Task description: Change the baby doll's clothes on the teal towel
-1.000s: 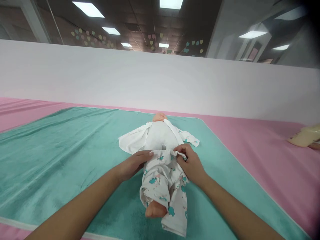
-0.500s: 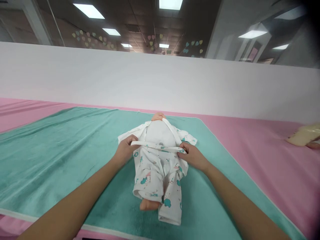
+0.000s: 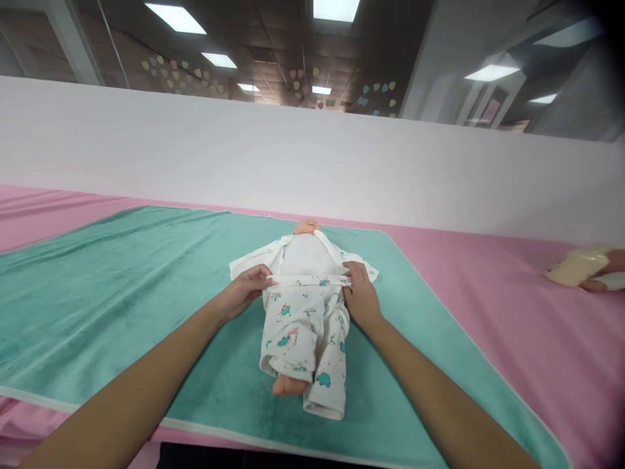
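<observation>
A baby doll [image 3: 306, 227] lies on its back on a green towel [image 3: 185, 260], head away from me. It wears white printed pants [image 3: 293, 319] and a white printed shirt [image 3: 254, 255] that lies open over a plain white front. One foot [image 3: 290, 385] shows below a pant leg; the other leg's end is covered by cloth. My left hand [image 3: 245, 289] pinches the waistband at its left end. At the right end, my right hand [image 3: 360, 294] has its fingers closed on the waistband, beside the doll's waist.
Pink cloth [image 3: 481, 286] lies under the towel. A cream-coloured object [image 3: 576, 266], perhaps part of another doll, rests at the far right. Behind the surface stands a low white wall [image 3: 273, 156] with glass above it.
The waistband has been drawn slightly up over the doll's belly and lies flatter. My right hand has shifted inward and turned to point more away from me. The pant legs moved up a little.
</observation>
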`<state>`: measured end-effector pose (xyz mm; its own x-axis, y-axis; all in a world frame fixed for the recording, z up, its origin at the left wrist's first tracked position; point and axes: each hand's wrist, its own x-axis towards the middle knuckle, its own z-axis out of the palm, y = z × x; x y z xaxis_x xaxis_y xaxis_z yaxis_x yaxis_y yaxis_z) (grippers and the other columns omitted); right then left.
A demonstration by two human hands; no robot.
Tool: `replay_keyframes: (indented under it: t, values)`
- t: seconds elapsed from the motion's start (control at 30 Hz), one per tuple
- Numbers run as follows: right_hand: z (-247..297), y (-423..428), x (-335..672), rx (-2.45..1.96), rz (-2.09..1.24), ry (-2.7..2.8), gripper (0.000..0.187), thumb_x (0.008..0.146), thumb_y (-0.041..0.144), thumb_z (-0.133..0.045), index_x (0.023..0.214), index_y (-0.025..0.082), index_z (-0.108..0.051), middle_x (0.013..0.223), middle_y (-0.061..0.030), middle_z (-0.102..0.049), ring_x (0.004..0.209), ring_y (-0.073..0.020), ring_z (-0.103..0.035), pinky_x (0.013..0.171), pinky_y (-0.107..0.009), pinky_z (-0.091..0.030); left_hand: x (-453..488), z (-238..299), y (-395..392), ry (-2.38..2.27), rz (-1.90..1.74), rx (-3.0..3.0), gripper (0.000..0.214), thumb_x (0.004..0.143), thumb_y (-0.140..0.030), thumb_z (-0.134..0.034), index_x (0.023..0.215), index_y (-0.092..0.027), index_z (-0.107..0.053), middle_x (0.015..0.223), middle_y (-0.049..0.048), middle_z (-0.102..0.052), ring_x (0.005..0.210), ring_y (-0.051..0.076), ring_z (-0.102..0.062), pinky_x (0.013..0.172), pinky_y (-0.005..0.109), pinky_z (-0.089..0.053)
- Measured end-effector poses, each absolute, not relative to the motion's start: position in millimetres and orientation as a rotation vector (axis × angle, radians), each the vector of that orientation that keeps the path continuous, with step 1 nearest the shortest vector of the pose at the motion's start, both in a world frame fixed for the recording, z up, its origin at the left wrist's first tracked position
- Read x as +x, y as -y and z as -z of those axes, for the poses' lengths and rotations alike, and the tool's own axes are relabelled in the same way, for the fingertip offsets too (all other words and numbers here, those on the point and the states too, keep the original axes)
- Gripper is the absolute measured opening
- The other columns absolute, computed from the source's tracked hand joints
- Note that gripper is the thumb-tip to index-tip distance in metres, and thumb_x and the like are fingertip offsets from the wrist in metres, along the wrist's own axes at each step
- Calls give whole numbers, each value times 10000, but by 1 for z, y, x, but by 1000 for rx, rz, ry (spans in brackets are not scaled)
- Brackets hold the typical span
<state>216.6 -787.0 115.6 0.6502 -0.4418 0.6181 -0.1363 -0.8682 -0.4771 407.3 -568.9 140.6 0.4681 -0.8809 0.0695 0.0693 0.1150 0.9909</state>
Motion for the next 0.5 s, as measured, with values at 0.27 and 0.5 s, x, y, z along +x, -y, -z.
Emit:
replay_keyframes:
  t: [0.27,0.5]
  values:
    - [-104,812,223,-2388,1090,-530,482,655,73,-374,1102,211,-491,1029,-60,-512,976,-202,-509,877,-370,-441,403,-135,580,879,351,1520,256,740,-413,-636,758,-172,-551,667,-22,-509,625,113,-446,588,234,-331]
    - [-115,801,227,-2408,1038,-172,510,698,87,-410,1184,214,-497,1239,-77,-492,1166,-195,-452,977,-381,-402,392,-126,590,1260,66,1779,202,843,-402,-454,839,-203,-489,1055,61,-563,992,198,-514,873,318,-400]
